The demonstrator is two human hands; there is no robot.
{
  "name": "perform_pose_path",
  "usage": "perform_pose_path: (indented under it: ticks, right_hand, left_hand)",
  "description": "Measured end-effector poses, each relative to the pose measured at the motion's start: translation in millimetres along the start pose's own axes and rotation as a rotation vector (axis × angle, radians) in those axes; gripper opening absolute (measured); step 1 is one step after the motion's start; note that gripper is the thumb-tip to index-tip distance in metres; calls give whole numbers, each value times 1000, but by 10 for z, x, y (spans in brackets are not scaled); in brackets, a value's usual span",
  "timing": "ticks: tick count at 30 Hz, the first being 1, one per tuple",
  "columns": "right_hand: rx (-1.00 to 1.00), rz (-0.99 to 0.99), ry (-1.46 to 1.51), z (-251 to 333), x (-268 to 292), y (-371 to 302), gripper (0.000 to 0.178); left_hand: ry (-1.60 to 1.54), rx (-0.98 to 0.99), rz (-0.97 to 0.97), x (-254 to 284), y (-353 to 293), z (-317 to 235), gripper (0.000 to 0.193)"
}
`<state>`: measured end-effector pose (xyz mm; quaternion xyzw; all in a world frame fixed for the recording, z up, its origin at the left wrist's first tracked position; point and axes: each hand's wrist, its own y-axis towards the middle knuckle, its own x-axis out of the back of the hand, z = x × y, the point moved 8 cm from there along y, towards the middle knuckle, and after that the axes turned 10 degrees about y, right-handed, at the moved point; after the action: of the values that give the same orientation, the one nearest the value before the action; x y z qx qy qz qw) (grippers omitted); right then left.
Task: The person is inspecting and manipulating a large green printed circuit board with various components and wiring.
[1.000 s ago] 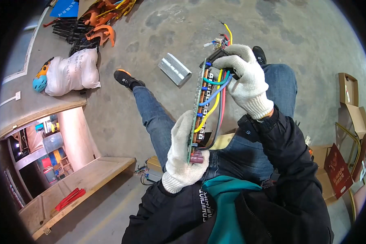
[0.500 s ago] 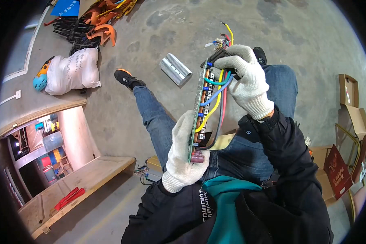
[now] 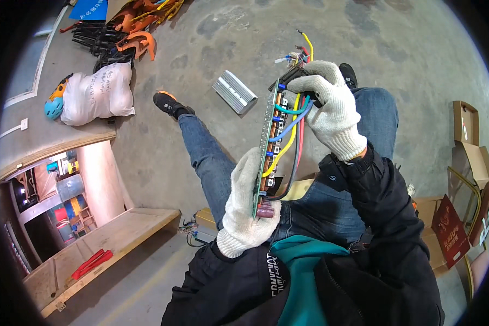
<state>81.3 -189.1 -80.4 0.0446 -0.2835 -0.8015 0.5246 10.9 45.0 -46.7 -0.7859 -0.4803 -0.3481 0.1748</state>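
Observation:
A long green circuit board [image 3: 265,144] is held on edge between my gloved hands, its component side turned to the right. My left hand [image 3: 245,204] grips its near end, close to some dark red capacitors [image 3: 265,211]. At the far end, my right hand [image 3: 331,106] is closed around the bundle of wires and a black end piece [image 3: 291,75]. Green, blue, yellow [image 3: 282,157], red and black wires loop from the board up into that hand. Beyond it, loose wire ends and small connectors [image 3: 296,56] stick out.
A silver finned metal case [image 3: 234,92] lies on the concrete floor ahead. To the left are a white sack [image 3: 98,95], orange and black parts [image 3: 138,44], and a wooden bench [image 3: 103,255] with red-handled tools [image 3: 91,264]. Open cardboard boxes [image 3: 467,125] stand at right.
The circuit board has shifted very slightly to the right and tilts a touch differently. Both hands keep the same hold.

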Motion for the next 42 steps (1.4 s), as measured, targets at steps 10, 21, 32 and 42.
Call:
perform_pose_path:
  ticks: [10, 21, 32, 42]
  right_hand:
    - [31, 0, -35, 12, 3, 4, 28]
    - [5, 6, -4, -7, 14, 5, 24]
    - [-128, -18, 179, -218, 9, -77, 27]
    - [-269, -27, 451, -281, -52, -110, 41]
  left_hand:
    - [11, -46, 15, 8, 17, -34, 93]
    - [190, -166, -42, -4, 51, -237, 96]
    - [416, -291, -65, -89, 174, -586, 99]
    - [441, -360, -168, -133, 203, -735, 79]
